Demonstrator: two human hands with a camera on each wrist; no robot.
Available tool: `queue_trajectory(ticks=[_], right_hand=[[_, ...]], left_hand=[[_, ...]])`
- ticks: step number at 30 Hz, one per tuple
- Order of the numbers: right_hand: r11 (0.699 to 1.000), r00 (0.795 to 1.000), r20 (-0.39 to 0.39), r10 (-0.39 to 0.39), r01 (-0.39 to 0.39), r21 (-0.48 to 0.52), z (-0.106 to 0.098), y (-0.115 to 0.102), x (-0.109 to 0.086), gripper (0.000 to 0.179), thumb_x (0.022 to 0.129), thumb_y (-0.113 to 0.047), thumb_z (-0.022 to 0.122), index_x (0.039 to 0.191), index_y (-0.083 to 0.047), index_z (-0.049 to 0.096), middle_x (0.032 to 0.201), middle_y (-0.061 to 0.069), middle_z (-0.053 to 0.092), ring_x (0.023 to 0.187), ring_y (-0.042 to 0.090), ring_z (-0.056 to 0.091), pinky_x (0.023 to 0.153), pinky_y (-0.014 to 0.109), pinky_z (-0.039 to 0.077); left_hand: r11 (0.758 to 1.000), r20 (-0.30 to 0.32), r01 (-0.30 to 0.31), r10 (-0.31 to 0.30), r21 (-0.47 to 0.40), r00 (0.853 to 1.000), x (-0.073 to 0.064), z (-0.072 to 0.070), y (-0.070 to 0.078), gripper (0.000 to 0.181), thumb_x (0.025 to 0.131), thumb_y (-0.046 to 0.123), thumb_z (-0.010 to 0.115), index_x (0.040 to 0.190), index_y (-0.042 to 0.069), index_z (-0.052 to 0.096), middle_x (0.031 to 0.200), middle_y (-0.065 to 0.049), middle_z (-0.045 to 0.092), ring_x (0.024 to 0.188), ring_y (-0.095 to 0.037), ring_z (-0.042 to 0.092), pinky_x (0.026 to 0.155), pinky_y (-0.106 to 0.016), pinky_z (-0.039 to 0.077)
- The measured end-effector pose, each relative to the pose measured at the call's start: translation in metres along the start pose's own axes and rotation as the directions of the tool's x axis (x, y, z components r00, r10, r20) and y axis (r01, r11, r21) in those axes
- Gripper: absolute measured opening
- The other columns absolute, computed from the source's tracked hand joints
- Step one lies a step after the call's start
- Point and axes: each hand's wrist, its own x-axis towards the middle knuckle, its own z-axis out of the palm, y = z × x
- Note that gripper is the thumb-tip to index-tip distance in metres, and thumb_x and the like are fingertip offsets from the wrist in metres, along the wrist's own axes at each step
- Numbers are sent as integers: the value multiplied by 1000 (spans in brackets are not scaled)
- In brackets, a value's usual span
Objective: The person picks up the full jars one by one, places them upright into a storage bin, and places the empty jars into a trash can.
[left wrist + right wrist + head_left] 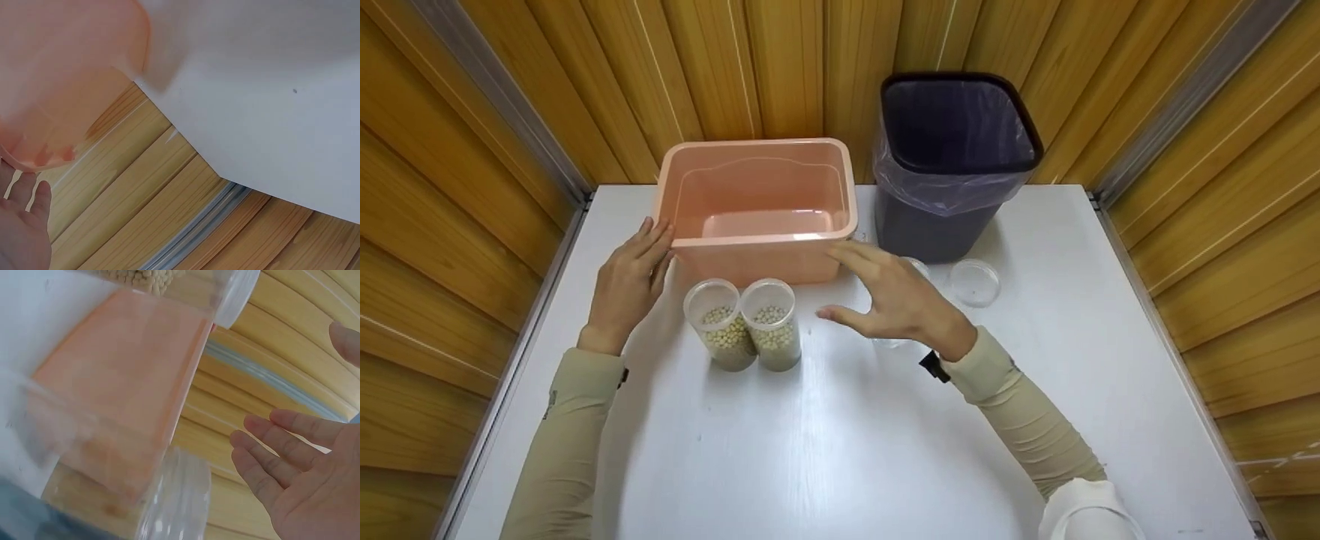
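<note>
A pink plastic basin (757, 259) stands at the back of the white table. My left hand (626, 281) has its fingers extended at the basin's front left corner; in the left wrist view its fingertips are right at the rim. Near the front right corner is my right hand (896, 296), fingers extended, thumb spread apart and nothing in its grasp. Two clear jars, a left one (724, 337) and a right one (772, 337), stand side by side before the basin, part-filled with pale round beans or pellets. Another clear jar (177, 495) is partly hidden beneath my right hand in the head view.
Behind my right hand stands a dark trash bin (934, 225) lined with a translucent bag. A clear round lid (975, 283) lies on the table (810, 465) in front of it. Wood-slatted walls (787, 67) enclose the back and both sides.
</note>
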Motion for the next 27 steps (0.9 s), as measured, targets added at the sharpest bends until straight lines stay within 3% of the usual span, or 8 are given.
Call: queue_trajectory(ticks=[5, 10, 18, 27], right_hand=[[1000, 999, 49, 4, -5, 7, 27, -13, 4, 86, 95, -61, 72, 157, -6, 51, 157, 13, 56, 145, 30, 56, 120, 44, 48], [997, 997, 75, 34, -40, 73, 51, -17, 10, 88, 94, -57, 75, 160, -5, 47, 160, 17, 53, 147, 31, 54, 121, 45, 46], [985, 1000, 3, -12, 11, 171, 77, -15, 20, 93, 89, -51, 84, 158, -2, 47, 156, 18, 57, 146, 28, 55, 123, 38, 44], [947, 999, -46, -4, 18, 320, 96, -12, 30, 88, 83, -44, 92, 151, 0, 56, 145, 13, 67, 126, 23, 69, 109, 34, 56]], left_hand=[[1000, -53, -10, 9, -24, 999, -3, 2, 0, 39, 104, 8, 68, 143, 3, 67, 150, -14, 63, 141, -42, 58, 105, -65, 54], [1000, -52, -18, 17, -24, 998, -3, 4, 0, 39, 105, 9, 67, 144, 3, 66, 151, -14, 62, 142, -42, 57, 106, -65, 54], [999, -68, -8, 5, -49, 998, -1, 7, 0, 40, 104, 6, 68, 144, 4, 66, 151, -13, 62, 144, -40, 56, 110, -64, 51], [998, -50, 26, -29, -63, 998, -2, 7, 3, 42, 106, 9, 65, 148, 7, 63, 153, -13, 60, 148, -38, 53, 113, -65, 49]])
